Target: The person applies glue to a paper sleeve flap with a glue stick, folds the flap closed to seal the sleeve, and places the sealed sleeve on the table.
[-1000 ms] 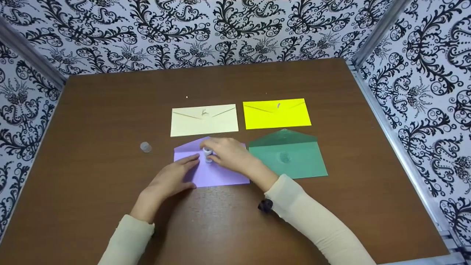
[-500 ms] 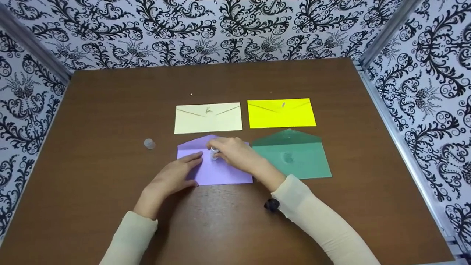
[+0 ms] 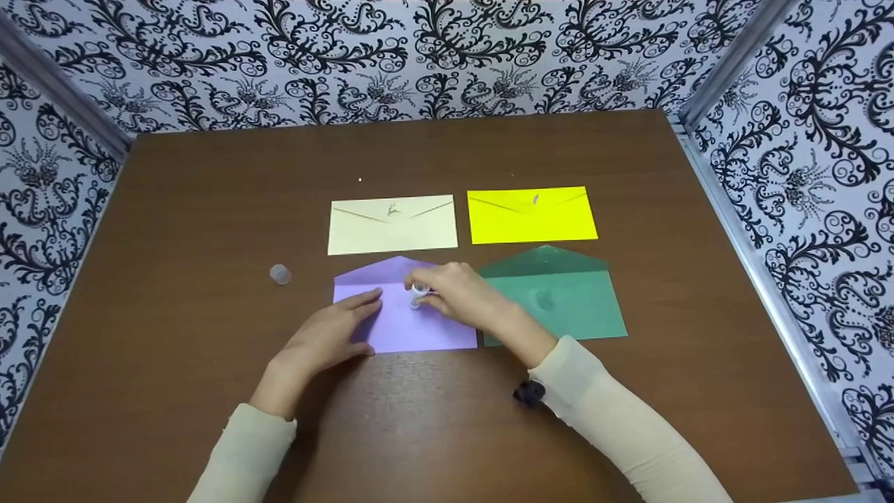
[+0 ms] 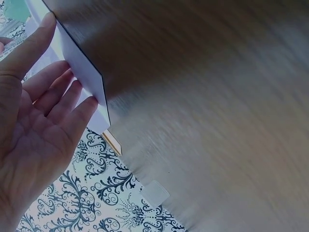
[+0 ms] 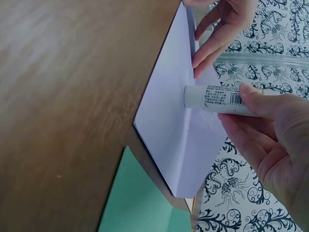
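Note:
A purple envelope [image 3: 412, 328] lies with its flap opened away from the person. The right hand [image 3: 461, 297] pinches a white glue stick [image 5: 219, 99] between thumb and fingers, its end against the envelope's body below the flap fold. Printed text and a barcode show on the stick in the right wrist view. On the envelope's left part rests the left hand [image 3: 325, 339], its fingers extended and the thumb at the near edge. In the left wrist view, the left hand's fingertips [image 4: 91, 102] touch the envelope.
A green envelope [image 3: 580, 307] with its flap opened lies to the right. Behind are a cream envelope [image 3: 391, 234] and a yellow envelope [image 3: 534, 223], both with flaps folded down. A translucent cap [image 3: 280, 274] stands at left on the brown table [image 3: 209, 209]. Patterned walls enclose the table.
The right hand has moved to the right across the purple envelope with the glue stick. The left hand stays in place, and the view has shifted slightly.

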The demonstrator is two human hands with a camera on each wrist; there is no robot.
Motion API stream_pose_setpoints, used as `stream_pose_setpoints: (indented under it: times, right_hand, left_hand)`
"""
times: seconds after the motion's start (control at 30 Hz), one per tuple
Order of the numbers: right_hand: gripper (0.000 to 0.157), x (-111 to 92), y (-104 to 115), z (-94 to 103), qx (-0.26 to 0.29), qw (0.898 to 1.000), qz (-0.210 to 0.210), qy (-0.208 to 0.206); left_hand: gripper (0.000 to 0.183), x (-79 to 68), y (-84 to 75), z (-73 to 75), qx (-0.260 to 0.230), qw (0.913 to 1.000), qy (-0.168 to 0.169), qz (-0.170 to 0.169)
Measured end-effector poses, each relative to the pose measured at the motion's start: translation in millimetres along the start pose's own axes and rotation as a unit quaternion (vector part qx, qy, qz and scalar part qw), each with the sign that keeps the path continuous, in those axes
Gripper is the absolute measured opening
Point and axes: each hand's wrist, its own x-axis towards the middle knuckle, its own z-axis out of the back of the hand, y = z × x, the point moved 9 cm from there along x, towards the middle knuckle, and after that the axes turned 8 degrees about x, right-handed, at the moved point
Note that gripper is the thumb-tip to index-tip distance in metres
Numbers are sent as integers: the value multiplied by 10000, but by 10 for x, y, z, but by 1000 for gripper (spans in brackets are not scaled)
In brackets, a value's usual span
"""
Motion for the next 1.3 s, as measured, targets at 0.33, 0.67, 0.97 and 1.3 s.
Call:
stream_pose_setpoints:
  times: [0.33,0.67,0.97,1.3]
  right_hand:
    - [21,8,47,-83,-118,9996,-181,178]
    - [26,162,92,-169,-277,9991,-117,304]
    - [28,284,53,-183,-461,9981,-245,331]
    - [26,317,-17,-115,-724,9957,-441,371]
  left_hand:
    - [72,-7,-3,-6,2,10000,-21,9]
    - [73,-17,-1,-7,-23,10000,-37,-39]
    - [72,-23,-37,21,34,9997,-144,-199]
    - [72,-29,-26,15,-34,9999,-73,-75]
